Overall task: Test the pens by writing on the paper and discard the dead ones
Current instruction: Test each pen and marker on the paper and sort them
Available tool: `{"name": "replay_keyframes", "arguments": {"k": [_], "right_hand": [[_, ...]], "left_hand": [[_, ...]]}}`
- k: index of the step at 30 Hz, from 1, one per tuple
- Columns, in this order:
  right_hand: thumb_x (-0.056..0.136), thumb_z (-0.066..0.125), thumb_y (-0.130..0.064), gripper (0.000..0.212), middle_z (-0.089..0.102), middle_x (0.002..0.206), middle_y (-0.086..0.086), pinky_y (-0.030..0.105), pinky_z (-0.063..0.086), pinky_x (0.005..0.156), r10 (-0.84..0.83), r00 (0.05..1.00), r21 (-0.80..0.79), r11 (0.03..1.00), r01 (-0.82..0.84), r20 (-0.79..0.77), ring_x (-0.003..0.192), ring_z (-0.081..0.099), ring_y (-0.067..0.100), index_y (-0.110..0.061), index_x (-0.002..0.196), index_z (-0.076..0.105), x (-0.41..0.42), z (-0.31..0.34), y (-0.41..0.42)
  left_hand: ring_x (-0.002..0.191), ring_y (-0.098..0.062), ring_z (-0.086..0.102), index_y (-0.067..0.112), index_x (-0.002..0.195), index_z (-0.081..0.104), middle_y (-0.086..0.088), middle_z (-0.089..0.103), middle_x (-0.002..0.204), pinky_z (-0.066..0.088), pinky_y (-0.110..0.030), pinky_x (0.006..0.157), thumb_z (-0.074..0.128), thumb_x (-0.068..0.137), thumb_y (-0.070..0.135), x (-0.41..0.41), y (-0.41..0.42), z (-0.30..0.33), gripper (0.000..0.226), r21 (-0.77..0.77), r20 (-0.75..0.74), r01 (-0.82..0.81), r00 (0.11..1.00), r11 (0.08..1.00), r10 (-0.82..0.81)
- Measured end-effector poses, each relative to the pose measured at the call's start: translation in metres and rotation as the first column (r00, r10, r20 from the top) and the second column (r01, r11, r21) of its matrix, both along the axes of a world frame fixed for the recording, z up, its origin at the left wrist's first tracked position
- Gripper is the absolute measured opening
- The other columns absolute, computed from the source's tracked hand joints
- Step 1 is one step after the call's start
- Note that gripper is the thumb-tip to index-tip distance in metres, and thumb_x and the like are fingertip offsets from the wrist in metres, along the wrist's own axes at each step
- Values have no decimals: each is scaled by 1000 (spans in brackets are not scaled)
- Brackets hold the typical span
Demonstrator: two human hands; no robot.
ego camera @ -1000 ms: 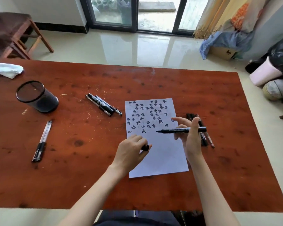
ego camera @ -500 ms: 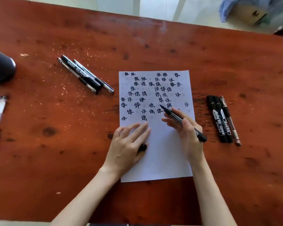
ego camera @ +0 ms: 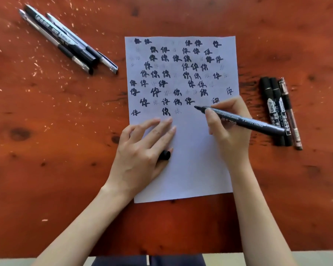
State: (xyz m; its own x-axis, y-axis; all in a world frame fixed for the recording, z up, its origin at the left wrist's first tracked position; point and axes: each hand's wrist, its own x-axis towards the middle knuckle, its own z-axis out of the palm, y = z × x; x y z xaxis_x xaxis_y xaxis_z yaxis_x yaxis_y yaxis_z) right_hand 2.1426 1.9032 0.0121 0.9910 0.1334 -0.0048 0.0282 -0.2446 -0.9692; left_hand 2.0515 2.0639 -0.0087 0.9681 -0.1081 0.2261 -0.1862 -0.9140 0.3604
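Marker (ego camera: 244, 120) in the right hand (ego camera: 229, 131) lies along a slanted line: its tip points to the left and a little away from the person, and its back end goes out to the right, over the edge of the paper (ego camera: 190, 169). The tip is at the paper, just under the last dark character of the lower rows; I cannot tell if it really touches. The marker is a black, round, smooth barrel with pale print on it. The fingers of the right hand are curled round the barrel near the tip and pinch it.

The paper is a white, flat sheet, with its long side running away from the person, and its upper half is covered with black characters, some thick and some faint. The left hand (ego camera: 142, 152) lies on the lower left part of the sheet, with its fingers straight and spread, pressing it down. A small black cap (ego camera: 164, 155) shows under this hand, by the thumb.

The bench (ego camera: 56, 131) is red-brown wood with dark knots and pale scratches. 3 pens (ego camera: 69, 41) lie together at the upper left, slanted. 3 more pens (ego camera: 281, 112) lie side by side just right of the paper, nearly parallel to its long edge.
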Motion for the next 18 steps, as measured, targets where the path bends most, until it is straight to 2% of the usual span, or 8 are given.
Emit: {"name": "replay_keyframes", "arguments": {"k": [3,4,7,11,18], "right_hand": [[76,57,-30,14,57,59,-22,9,33,52,12,998,-115,993,-4,65,51,47,-3,-28,69,45,6,-2,4],[76,57,-30,14,56,57,-22,7,33,51,25,997,-147,989,-13,79,50,48,-4,-26,69,46,6,-3,5],[75,58,-32,15,53,52,-18,7,33,48,58,991,-247,969,-27,119,49,51,1,-20,72,52,3,-6,6],[75,60,-34,14,59,56,-5,6,34,48,54,990,-273,962,-17,129,53,56,10,-21,73,54,3,-6,6],[75,61,-34,14,54,59,-19,7,36,48,66,989,-287,958,-24,135,50,53,-2,-21,73,54,4,-7,8]], "left_hand": [[116,-21,46,13,117,60,-3,57,129,37,-40,87,57,84,24,0,0,0,35,0,-4,2,1000,1000,-2],[116,-21,46,13,118,60,-3,57,129,37,-40,87,57,84,24,0,0,0,35,2,-6,2,1000,1000,-2],[116,-21,46,13,118,60,-3,56,129,38,-41,86,56,85,24,0,1,1,35,3,-11,3,1000,1000,-3],[116,-21,46,13,117,61,-3,57,128,37,-40,87,53,86,25,1,0,2,34,1,-14,0,1000,1000,0],[116,-21,45,13,117,60,-4,57,128,36,-40,88,54,87,25,1,1,3,34,-7,-17,2,1000,1000,-2]]}}
